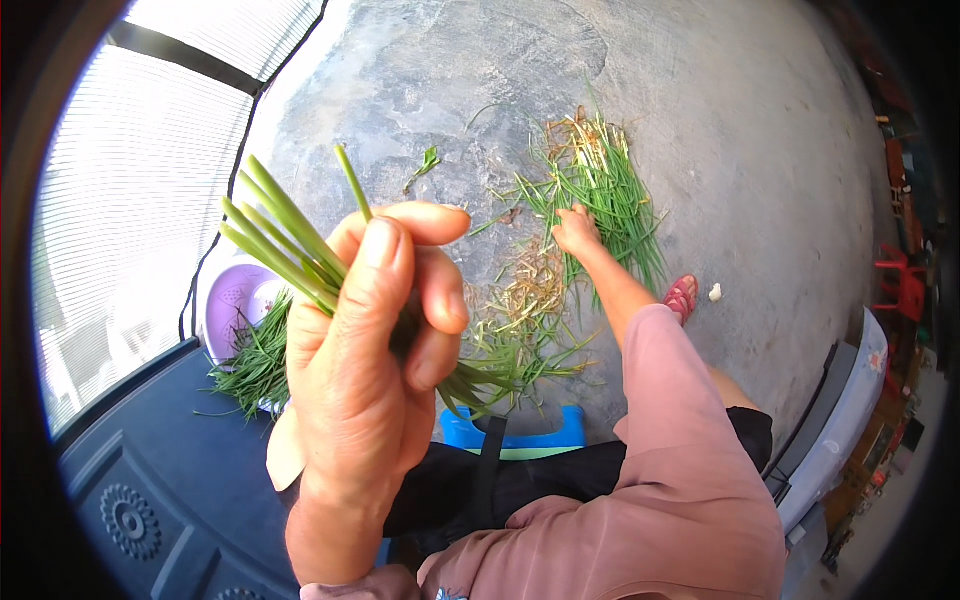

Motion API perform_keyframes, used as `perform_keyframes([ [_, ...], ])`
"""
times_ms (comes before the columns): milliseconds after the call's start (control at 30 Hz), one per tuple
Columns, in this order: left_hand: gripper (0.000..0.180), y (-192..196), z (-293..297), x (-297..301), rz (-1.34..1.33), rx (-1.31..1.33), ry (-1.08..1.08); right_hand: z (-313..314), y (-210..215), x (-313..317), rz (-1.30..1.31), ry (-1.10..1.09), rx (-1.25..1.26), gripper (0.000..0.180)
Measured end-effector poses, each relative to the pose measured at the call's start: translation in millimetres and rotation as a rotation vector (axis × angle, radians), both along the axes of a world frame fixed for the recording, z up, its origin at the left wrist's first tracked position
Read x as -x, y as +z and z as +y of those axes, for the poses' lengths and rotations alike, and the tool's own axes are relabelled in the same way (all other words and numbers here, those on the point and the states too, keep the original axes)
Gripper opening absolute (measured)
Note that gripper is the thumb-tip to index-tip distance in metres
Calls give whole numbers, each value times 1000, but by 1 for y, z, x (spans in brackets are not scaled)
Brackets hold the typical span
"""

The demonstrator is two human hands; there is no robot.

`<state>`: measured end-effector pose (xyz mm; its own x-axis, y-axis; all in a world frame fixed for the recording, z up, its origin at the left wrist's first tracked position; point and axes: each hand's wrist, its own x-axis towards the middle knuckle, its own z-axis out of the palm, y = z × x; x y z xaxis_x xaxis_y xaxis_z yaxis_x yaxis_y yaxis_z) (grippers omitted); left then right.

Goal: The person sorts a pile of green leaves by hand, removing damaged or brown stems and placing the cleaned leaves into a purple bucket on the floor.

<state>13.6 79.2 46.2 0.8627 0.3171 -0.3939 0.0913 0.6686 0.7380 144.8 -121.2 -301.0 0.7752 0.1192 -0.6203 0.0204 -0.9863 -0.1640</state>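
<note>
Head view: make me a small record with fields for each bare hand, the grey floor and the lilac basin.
Left hand: closed around slender green stalks
Right hand: at the pile of long green leaves; grip unclear
Grey concrete floor: dry yellowish trimmings near the pile
Lilac plastic basin: left of left hand, overlapped by dark green leaves

Your bare left hand (365,330) grips slender green stalks (295,217); your bare right hand (577,232) touches a long-leaved green heap (612,190).
</note>
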Motion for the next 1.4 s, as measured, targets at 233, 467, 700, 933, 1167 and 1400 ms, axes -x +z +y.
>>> perform_keyframes([
  [233, 26, -1, -4, -1, -52, -59, -53, -21, 14, -4, -261, -60, -208, 27],
  [467, 17, 7, -16, 8, -162, 53, -61, -43, 93, -16, -360, -203, -610, 17],
  [700, 14, -3, -38, 10, -214, -116, -198, -48, 225, 15, -168, -310, -1003, 20],
  [933, 14, -41, -64, 4, -144, -491, -265, -46, 304, 76, -123, -254, -1305, 19],
  [1167, 14, -49, -81, 1, -194, -598, -277, -38, 303, 111, -191, -88, -1365, 17],
  [1400, 9, -39, -83, -1, -124, -490, -425, -46, 310, 112, -364, 114, -1334, 12],
])
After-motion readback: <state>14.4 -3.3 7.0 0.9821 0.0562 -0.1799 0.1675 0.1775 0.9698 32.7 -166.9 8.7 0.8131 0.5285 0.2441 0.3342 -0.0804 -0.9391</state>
